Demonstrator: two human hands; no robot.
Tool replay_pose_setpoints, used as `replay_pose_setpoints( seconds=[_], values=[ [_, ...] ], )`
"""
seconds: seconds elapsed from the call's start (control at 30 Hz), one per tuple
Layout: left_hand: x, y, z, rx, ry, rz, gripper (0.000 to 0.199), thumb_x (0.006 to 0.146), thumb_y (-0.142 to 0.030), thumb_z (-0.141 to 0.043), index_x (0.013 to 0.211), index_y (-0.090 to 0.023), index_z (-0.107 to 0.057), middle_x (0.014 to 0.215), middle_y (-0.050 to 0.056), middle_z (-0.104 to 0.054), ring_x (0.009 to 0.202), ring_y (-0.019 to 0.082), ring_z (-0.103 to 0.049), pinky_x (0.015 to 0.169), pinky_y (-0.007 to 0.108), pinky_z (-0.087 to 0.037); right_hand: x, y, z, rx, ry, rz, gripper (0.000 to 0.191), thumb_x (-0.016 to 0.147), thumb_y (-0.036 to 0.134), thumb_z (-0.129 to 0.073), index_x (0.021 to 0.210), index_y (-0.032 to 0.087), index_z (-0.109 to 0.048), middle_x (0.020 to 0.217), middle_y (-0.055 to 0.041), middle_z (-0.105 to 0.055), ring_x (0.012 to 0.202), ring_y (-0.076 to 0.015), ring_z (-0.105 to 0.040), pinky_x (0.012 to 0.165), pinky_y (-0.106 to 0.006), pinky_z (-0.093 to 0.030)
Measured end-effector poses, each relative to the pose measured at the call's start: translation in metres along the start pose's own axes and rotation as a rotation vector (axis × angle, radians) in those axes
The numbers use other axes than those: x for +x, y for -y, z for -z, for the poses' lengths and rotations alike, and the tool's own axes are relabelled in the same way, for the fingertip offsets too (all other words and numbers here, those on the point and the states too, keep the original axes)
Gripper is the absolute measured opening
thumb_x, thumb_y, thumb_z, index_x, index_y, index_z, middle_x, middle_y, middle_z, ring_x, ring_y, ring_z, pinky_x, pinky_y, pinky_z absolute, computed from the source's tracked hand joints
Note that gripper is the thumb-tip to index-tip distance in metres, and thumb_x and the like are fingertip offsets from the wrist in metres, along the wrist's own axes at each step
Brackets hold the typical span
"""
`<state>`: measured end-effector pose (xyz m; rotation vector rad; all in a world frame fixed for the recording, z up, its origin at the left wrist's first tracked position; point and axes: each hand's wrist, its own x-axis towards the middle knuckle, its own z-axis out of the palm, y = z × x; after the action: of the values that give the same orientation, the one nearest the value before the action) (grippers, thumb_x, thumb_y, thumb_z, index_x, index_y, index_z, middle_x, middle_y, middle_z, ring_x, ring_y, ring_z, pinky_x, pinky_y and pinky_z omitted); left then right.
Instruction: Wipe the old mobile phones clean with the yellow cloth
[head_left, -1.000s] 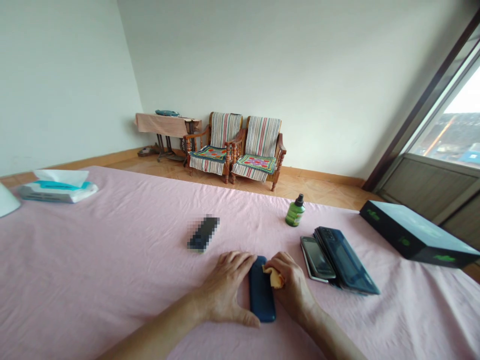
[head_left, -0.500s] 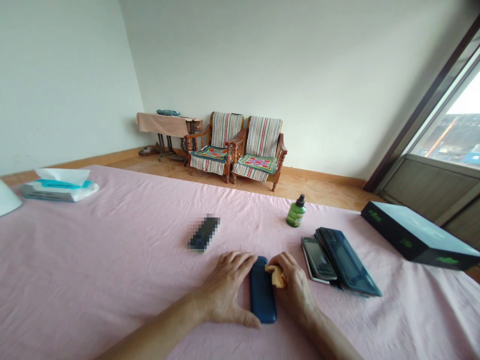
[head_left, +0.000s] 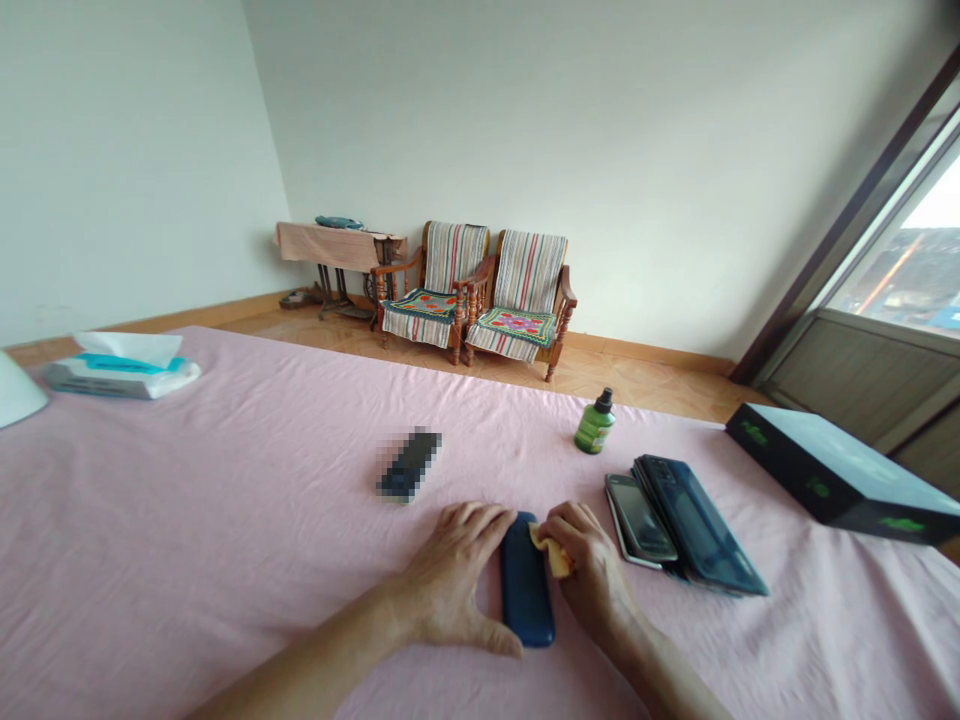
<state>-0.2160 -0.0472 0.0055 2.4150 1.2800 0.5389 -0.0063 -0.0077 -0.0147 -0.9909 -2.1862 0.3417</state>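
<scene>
Fingers of your left hand are spread open, fingertips and thumb against the left side of the blue phone. Your right hand pinches a folded yellow cloth at the upper right edge. The phone could pivot or slide on the pink sheet if you press sideways harder than your left hand braces, since its lower right side has no finger against it. Bunched cloth might also catch on the edge and drag the phone round. It looks dark blue, long and rounded at the corners, lying flat between your hands; its finer surface detail is too small to tell.

Beyond, to your right, a small phone lies beside a stack of larger phones; a pixelated dark device lies to the left. Farther off stand a green bottle and a black box.
</scene>
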Motion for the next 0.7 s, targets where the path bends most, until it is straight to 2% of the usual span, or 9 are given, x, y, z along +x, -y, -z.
replay_pose_setpoints(
  seconds=[0.2,0.7],
  values=[
    [0.000,0.000,0.001,0.013,0.014,0.014,0.108,0.058,-0.079,-0.065,0.142,-0.018,-0.034,0.141,0.015,-0.042,0.128,0.039,-0.037,0.108,0.053,-0.025,0.004,-0.007,0.000,0.030,0.031,0.005,0.020,0.085,0.006,-0.051,0.088,0.019,-0.065,0.083,-0.0047,-0.060,0.082,-0.0204,-0.054,0.070,-0.030,-0.042],
    [0.001,0.003,-0.001,0.031,0.022,-0.001,0.106,0.061,-0.077,-0.064,0.143,-0.017,-0.032,0.143,0.015,-0.041,0.128,0.039,-0.036,0.108,0.053,-0.025,0.011,-0.008,0.009,-0.041,0.154,0.040,0.023,0.087,0.004,-0.050,0.093,0.022,-0.063,0.087,-0.0035,-0.060,0.083,-0.0202,-0.050,0.072,-0.030,-0.041]
  ],
)
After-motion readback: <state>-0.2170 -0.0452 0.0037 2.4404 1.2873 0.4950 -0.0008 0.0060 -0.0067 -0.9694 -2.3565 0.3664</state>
